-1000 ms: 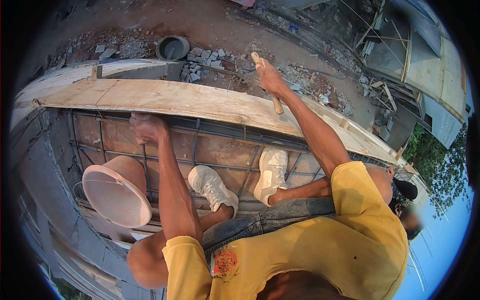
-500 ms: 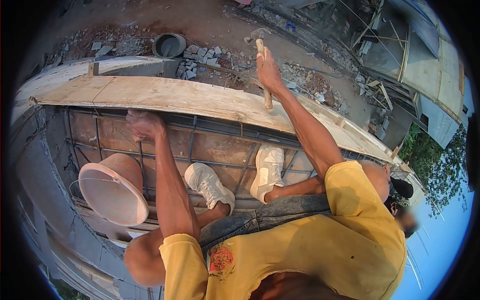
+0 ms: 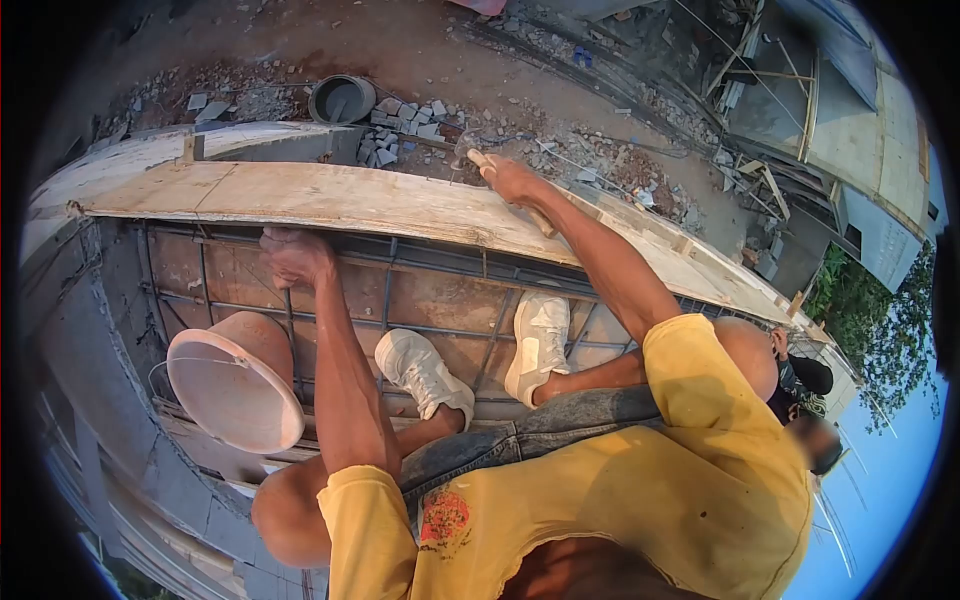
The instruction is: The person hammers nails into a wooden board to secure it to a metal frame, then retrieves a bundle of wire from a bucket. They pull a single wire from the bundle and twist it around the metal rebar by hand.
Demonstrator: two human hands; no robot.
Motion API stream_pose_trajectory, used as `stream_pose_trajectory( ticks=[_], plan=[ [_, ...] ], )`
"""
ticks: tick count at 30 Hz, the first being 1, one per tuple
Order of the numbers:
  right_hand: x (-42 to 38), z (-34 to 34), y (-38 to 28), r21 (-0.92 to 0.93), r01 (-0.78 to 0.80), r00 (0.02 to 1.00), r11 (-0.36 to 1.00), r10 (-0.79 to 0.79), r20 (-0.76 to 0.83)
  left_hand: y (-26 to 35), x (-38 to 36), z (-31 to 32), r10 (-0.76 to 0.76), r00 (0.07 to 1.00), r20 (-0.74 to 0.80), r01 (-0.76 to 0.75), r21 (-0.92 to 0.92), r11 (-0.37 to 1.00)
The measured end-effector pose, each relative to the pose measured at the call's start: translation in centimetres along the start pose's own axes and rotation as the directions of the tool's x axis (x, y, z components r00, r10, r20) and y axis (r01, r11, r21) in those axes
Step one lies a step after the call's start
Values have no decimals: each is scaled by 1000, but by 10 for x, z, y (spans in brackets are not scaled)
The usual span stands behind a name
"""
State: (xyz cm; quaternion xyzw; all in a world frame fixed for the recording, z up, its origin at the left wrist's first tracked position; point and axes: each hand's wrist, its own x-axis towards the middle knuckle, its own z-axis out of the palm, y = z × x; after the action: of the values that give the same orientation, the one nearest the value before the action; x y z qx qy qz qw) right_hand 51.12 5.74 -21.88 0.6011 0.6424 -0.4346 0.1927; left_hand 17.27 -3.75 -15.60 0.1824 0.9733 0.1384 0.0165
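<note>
Head view: two hands at a plywood board, one closed, one gripping a hammer
Left to right: one tilted bucket at nine o'clock; the left hand, a closed fist at the board's inner edge toward ten, its exact hold unclear; one round tub at eleven; two pale shoes near centre on the bars; the hammer at twelve, its handle in the right hand; one other person between three and four. Since the previous frame, the hammer has dropped closer to the board, its head now toward ten
</note>
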Motion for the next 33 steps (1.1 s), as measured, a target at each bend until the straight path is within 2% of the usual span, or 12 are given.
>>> stream_pose_trajectory(
  ticks=[3,6,9,11,13,15,18,22,24,27,31,33],
  plan=[
    [1,-60,-17,246,-18,990,969,-17,138,-4,6,13,26,998,-51,-25,35,999],
    [-7,-115,-21,595,-17,982,804,126,-143,1,0,10,-37,999,-21,39,82,996],
    [-15,-87,-29,493,73,814,867,234,-531,7,-5,5,-21,998,-63,24,46,999],
    [-7,-39,-6,261,-44,964,964,109,-242,2,-6,8,-10,999,-41,11,28,1000],
    [-13,-35,-6,117,-117,974,986,91,209,-4,5,16,6,1000,-20,-5,25,1000],
    [-22,-44,6,280,-178,968,943,116,223,7,7,7,-11,999,-37,12,31,999],
    [-13,-90,14,605,-170,970,778,241,-37,1,-1,7,-12,1000,-20,13,40,999],
    [-24,-50,-4,434,-44,908,900,218,-359,10,-8,1,-49,999,-20,50,36,998],
    [-18,-4,-2,-47,25,986,999,-17,164,8,-3,5,-42,999,-25,43,59,997],
    [4,-44,2,179,51,972,982,-90,217,3,1,7,-11,999,-37,12,37,999],
    [-11,-116,-16,640,-42,941,767,246,-233,-6,1,12,11,1000,-5,-11,24,1000],
    [-7,-78,-16,556,26,866,831,258,-428,1,-4,9,6,999,-54,-4,31,1000]
  ],
)
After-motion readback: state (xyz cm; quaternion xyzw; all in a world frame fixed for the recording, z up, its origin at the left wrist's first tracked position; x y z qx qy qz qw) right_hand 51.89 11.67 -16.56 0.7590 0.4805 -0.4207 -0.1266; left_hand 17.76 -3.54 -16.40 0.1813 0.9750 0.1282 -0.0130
